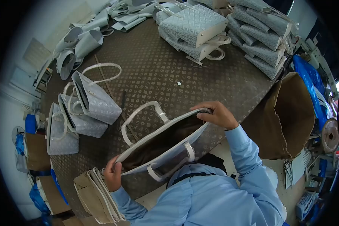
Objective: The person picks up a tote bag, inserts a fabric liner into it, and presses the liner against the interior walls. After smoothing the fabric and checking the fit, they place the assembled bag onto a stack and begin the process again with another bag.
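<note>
A light grey handbag (160, 130) with a dark brown lining is tilted toward me at the table's near edge, its mouth spread wide. My left hand (113, 174) grips the bag's left end, thumb on the rim. At the opposite end, my right hand (219, 115) is closed around the rim's corner. One wrapped handle loops up on the far side, and the other hangs over the near side. Left of this bag stand several finished-looking small grey handbags (98, 100) with looped handles.
Patterned bags lie stacked (194, 24) at the back, with another pile (258, 37) at the right. Rolled grey pieces (88, 43) sit at the far left of the brown patterned table (150, 71). A large open carton (290, 116) stands right; folded brown-and-white pieces (96, 197) lie near my left arm.
</note>
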`<state>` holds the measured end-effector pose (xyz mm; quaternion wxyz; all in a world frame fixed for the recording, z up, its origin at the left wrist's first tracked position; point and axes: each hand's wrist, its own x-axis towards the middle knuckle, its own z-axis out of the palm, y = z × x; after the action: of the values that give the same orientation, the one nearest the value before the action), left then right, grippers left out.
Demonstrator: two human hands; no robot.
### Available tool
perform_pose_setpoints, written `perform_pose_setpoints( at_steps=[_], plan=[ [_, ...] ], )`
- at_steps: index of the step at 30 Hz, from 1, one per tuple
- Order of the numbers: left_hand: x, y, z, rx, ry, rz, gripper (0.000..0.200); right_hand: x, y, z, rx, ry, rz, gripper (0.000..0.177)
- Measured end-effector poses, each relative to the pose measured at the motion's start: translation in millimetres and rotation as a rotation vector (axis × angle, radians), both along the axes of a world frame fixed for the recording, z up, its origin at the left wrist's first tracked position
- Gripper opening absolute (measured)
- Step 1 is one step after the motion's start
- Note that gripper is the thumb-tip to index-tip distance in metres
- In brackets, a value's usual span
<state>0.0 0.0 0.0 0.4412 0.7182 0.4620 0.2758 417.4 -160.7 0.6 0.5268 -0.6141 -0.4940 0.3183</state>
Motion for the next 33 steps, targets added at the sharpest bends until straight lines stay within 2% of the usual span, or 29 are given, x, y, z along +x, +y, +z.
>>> perform_pose_setpoints(
  at_steps=[2, 3, 5, 6, 7, 8, 9, 11, 12, 14, 15, 16, 18, 19, 20, 21, 22, 23, 24, 25, 26, 27, 28, 29, 30, 31, 32, 33],
  plan=[
    [4.8, 14.3, 1.6, -0.061, 0.057, -0.106, 0.035, 9.5, 11.0, 12.9, -0.228, -0.357, 0.106, 0.030],
    [9.8, -1.3, 29.4, -0.081, 0.123, -0.172, 0.031, 5.3, -2.1, 18.4, -0.226, -0.323, 0.105, 0.030],
    [18.3, 4.0, 39.5, -0.098, 0.232, -0.186, 0.030, 4.8, 3.8, 22.3, -0.193, -1.006, 0.187, 0.016],
    [23.0, 5.8, 40.1, -0.128, 0.326, -0.196, 0.029, 10.3, 3.6, 21.0, -0.187, -1.017, 0.180, 0.016],
    [20.9, 7.5, 38.6, -0.120, 0.324, -0.197, 0.029, 14.3, 4.3, 16.6, -0.055, -1.104, 0.237, 0.015],
    [14.5, 10.6, 34.0, -0.020, 0.323, -0.262, 0.029, 17.8, 5.1, 15.5, 0.082, -1.189, 0.291, 0.017],
    [14.5, 12.0, 33.7, 0.085, 0.314, -0.328, 0.029, 21.4, 6.9, 21.1, 0.090, -1.203, 0.279, 0.017],
    [13.6, 10.7, 37.1, 0.058, 0.284, -0.335, 0.030, 25.6, 10.5, 35.8, -0.130, -1.078, 0.555, 0.016],
    [12.1, 9.3, 38.3, 0.016, 0.269, -0.338, 0.031, 26.4, 11.6, 32.6, -0.127, -1.097, 0.547, 0.016],
    [4.4, 19.3, 16.7, 0.072, 0.192, -0.335, 0.031, 28.3, 17.3, 14.3, 0.176, -0.555, 0.489, 0.022],
    [-0.4, 22.9, 8.2, 0.112, 0.142, -0.335, 0.031, 28.3, 17.2, 11.7, 0.182, -0.578, 0.487, 0.022],
    [-2.5, 23.6, 5.6, 0.127, 0.126, -0.336, 0.031, 27.4, 15.8, 9.0, 0.092, -0.432, 0.431, 0.023],
    [-8.4, 23.8, -2.6, -0.022, 0.065, -0.240, 0.036, 21.1, 10.4, 1.0, -0.025, -0.152, 0.315, 0.028],
    [-9.7, 24.0, -17.6, -0.105, -0.191, -0.162, 0.038, 16.5, 6.2, -5.3, -0.020, -0.168, 0.313, 0.028],
    [-9.7, 20.3, -34.5, -0.098, -0.198, -0.167, 0.038, 9.8, 1.9, -13.6, 0.057, 0.090, 0.232, 0.036],
    [16.3, -4.5, -32.4, 0.328, -0.258, 0.051, 0.043, 0.2, -1.4, -23.3, 0.140, 0.349, 0.146, 0.044],
    [39.0, -21.9, -31.5, 0.752, -0.318, 0.272, 0.049, -14.3, -4.8, -36.7, 0.233, 0.457, 0.089, 0.053],
    [50.2, -32.5, -37.0, 0.532, -0.564, 0.382, 0.053, -28.2, -7.9, -48.3, 0.329, 0.563, 0.031, 0.061],
    [49.2, -38.8, -47.8, 0.291, -0.803, 0.484, 0.058, -38.7, -12.4, -45.1, 0.366, 0.465, -0.040, 0.069],
    [30.5, -31.7, -77.7, 0.405, -0.765, 0.308, 0.067, -46.3, -15.9, -41.0, 0.396, 0.344, -0.118, 0.071],
    [19.7, -17.2, -100.1, 0.402, -0.780, 0.304, 0.067, -53.2, -18.7, -40.5, 0.417, 0.227, -0.192, 0.073],
    [12.6, -5.9, -113.2, 0.738, -0.527, 0.361, 0.063, -56.3, -18.3, -46.8, 0.435, 0.226, -0.250, 0.062],
    [4.6, -0.9, -129.7, 1.054, -0.247, 0.415, 0.060, -51.4, -13.9, -52.1, 0.428, 0.216, -0.241, 0.062],
    [37.6, -5.8, -105.3, 0.945, -0.388, 0.619, 0.052, -45.9, -11.0, -59.5, 0.329, 0.174, -0.265, 0.046],
    [49.1, -4.3, -71.3, 0.582, -0.531, 0.647, 0.051, -43.0, -11.2, -64.2, 0.225, 0.133, -0.286, 0.029],
    [52.7, -0.1, -46.4, 0.217, -0.661, 0.661, 0.053, -44.8, -4.2, -60.7, 0.282, 0.227, -0.316, 0.024],
    [57.8, 11.0, -41.8, 0.163, -0.693, 0.618, 0.053, -42.1, -5.2, -50.9, 0.275, 0.223, -0.307, 0.024],
    [60.2, 21.3, -40.6, 0.114, -0.723, 0.572, 0.054, -41.4, -10.5, -36.1, 0.239, 0.047, -0.256, 0.032]
  ],
)
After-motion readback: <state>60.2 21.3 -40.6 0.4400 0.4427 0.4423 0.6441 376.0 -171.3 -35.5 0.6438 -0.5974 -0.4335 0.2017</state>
